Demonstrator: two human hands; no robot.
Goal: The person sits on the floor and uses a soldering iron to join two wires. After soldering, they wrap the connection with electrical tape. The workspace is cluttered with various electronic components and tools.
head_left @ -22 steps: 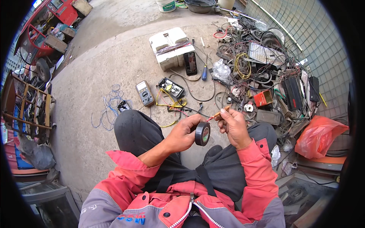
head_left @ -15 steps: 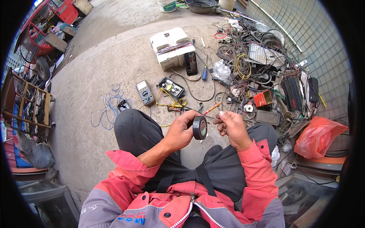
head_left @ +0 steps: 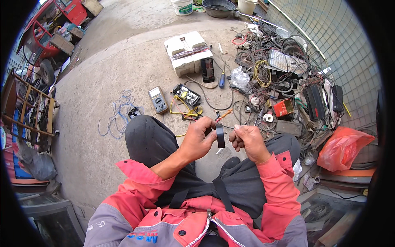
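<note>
Between the thumb and fingers of my left hand (head_left: 198, 140) is a roll of black electrical tape (head_left: 220, 136), turned edge-on. A thin orange-brown stick-like piece (head_left: 225, 114) with red at its lower end slants up beyond the roll, beside my left fingertips; what holds it is partly hidden. Just to the right, my right hand (head_left: 251, 142) is closed in a pinch, thumb against the curled fingers. Whatever lies in that pinch is too small to make out. Both hands are raised over my lap, a short gap apart.
Ahead on the concrete lie a multimeter (head_left: 157, 100), an opened device with a circuit board (head_left: 186, 95), a blue screwdriver (head_left: 222, 80) and a phone (head_left: 207, 69) against a white foam box (head_left: 189, 61). Tangled cables (head_left: 263, 72) heap at right; loose blue wire (head_left: 119, 113) lies left.
The tape roll has turned from showing its side to edge-on. My right hand has come slightly left, closer to the roll. The orange-brown piece has shifted a little left.
</note>
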